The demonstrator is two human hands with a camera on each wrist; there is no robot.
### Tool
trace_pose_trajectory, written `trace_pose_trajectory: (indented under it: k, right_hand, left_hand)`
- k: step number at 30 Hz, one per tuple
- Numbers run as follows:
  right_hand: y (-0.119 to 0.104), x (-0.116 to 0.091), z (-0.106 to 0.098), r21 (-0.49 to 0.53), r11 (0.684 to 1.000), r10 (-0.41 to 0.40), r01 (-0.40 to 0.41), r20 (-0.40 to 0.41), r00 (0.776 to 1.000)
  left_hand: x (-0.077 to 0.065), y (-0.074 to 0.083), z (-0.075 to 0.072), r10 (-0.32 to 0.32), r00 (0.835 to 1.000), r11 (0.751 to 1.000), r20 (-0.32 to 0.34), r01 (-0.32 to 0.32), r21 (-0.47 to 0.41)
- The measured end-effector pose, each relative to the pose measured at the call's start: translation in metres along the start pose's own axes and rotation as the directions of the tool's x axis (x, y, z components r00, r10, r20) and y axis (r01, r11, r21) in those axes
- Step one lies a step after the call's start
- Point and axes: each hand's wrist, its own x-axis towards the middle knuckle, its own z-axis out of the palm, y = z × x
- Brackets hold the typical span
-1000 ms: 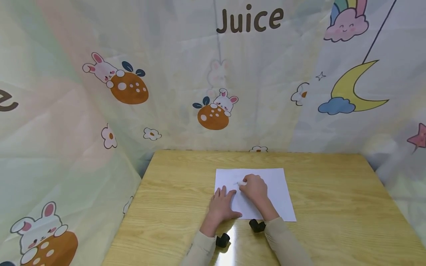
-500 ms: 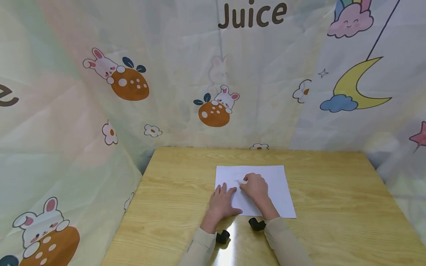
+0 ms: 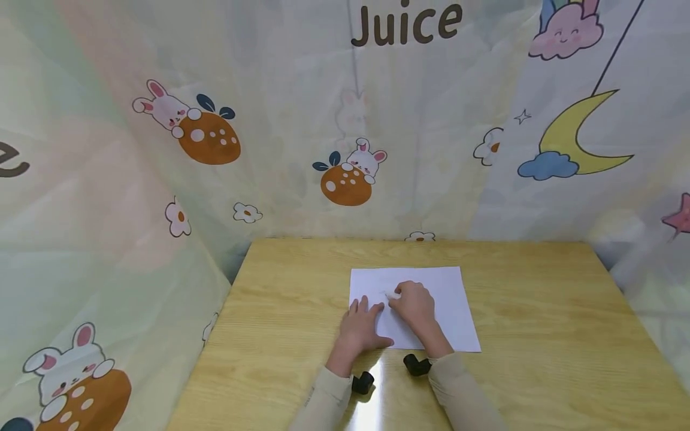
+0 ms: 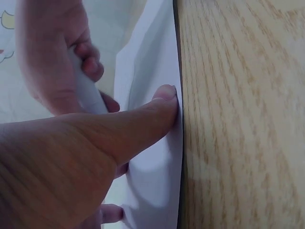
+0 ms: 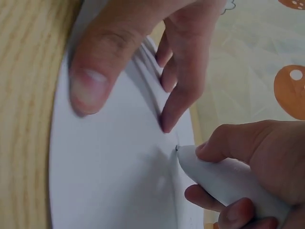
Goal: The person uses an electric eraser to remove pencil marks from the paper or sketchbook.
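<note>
A white sheet of paper (image 3: 453, 323) lies on the wooden table. My left hand (image 3: 358, 329) rests with spread fingers on its near left part; the thumb (image 4: 164, 102) presses close to the paper's near edge in the left wrist view. My right hand (image 3: 415, 305) grips a thick white pen (image 5: 224, 174) between thumb and curled fingers. The pen tapers to a small dark tip, which touches the paper just beyond the left fingertips. A faint line runs from the tip in the right wrist view. Most of the pen's body is hidden by the right hand in the head view.
The wooden table (image 3: 539, 311) extends on both sides of the paper. Black wrist-worn pieces, one near the left wrist (image 3: 363, 383) and one near the right wrist (image 3: 416, 365), sit close to the table. A printed cloth curtain (image 3: 280, 149) hangs behind and at the sides.
The head view has tilted slightly, so table and paper appear a little higher. Both hands keep nearly the same place on the paper, and the pen tip has barely shifted.
</note>
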Motion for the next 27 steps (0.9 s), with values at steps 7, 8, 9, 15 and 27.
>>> trace_pose_trajectory:
  k: [7, 8, 9, 15, 27]
  right_hand:
    - [0.001, 0.005, -0.003, 0.003, 1.000, -0.007, 0.007, 0.004, 1.000]
    - [0.001, 0.005, -0.004, -0.001, 1.000, -0.008, 0.008, 0.008, 1.000]
    - [0.000, 0.005, -0.005, -0.003, 1.000, -0.008, 0.008, 0.011, 1.000]
    - [-0.006, 0.014, -0.007, 0.000, 1.000, -0.029, 0.029, -0.007, 1.000]
    - [0.000, 0.003, -0.003, -0.004, 1.000, -0.016, 0.016, 0.004, 1.000]
  left_hand:
    - [0.002, 0.002, -0.002, 0.006, 1.000, 1.000, -0.021, -0.006, -0.010]
    - [0.002, 0.002, -0.003, 0.003, 1.000, 1.000, -0.019, -0.004, -0.012]
    - [0.002, 0.001, -0.004, 0.003, 1.000, 1.000, -0.017, -0.004, -0.013]
    - [0.006, -0.002, -0.012, 0.004, 1.000, 1.000, -0.026, -0.003, 0.005]
    - [-0.003, 0.001, 0.001, 0.000, 1.000, 1.000, 0.003, 0.000, -0.027]
